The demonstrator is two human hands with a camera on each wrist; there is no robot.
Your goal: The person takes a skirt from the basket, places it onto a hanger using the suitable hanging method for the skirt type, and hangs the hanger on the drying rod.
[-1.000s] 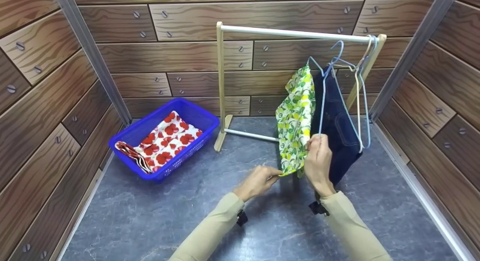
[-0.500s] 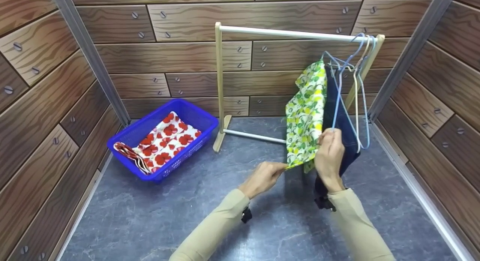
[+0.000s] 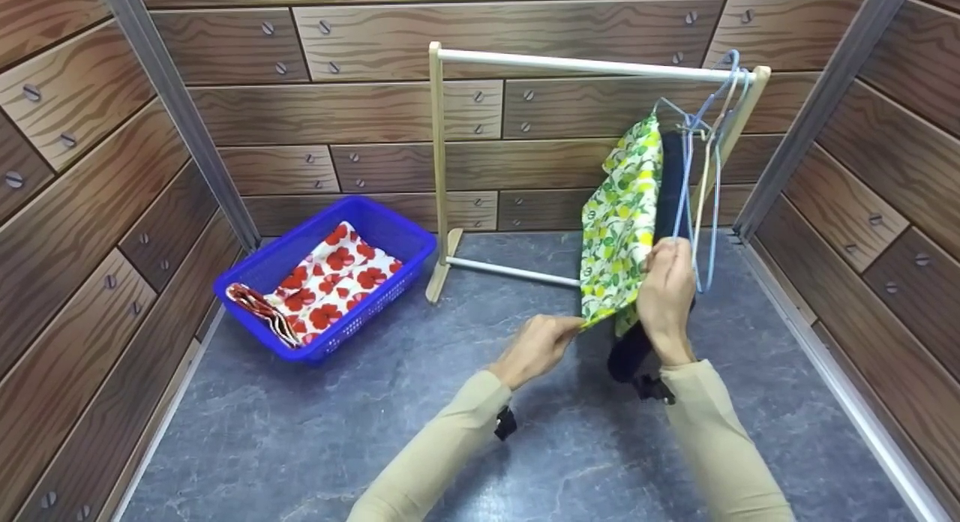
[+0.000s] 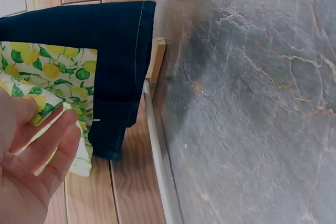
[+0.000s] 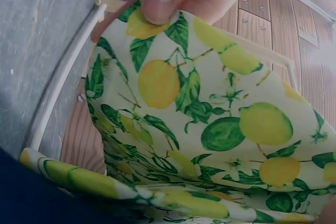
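Note:
A green-and-yellow lemon-print garment [image 3: 619,222] hangs on a blue wire hanger [image 3: 681,199] near the right end of the rack. My right hand [image 3: 667,297] grips the lower part of this hanger at the garment's edge. With its thumb and fingers, my left hand [image 3: 536,349] pinches the garment's lower corner and stretches it to the left. That pinch also shows in the left wrist view, beside the lemon-print cloth [image 4: 79,77]. The hanger's hook is at the rail [image 3: 562,63]. Dark blue jeans [image 3: 673,177] hang behind, partly hidden by the garment and my right hand.
Other hangers [image 3: 709,207] crowd the rail's right end against the wooden post [image 3: 739,132]. At left stands a blue basket [image 3: 405,233] with a red-flowered cloth [image 3: 330,282] in it. Wood-patterned walls [image 3: 360,109] enclose the grey floor [image 3: 300,432].
Both hands have moved right and slightly up with the lemon-print garment. The blue hanger's hook has gone from below the rail to its right end, and the jeans have been pushed right.

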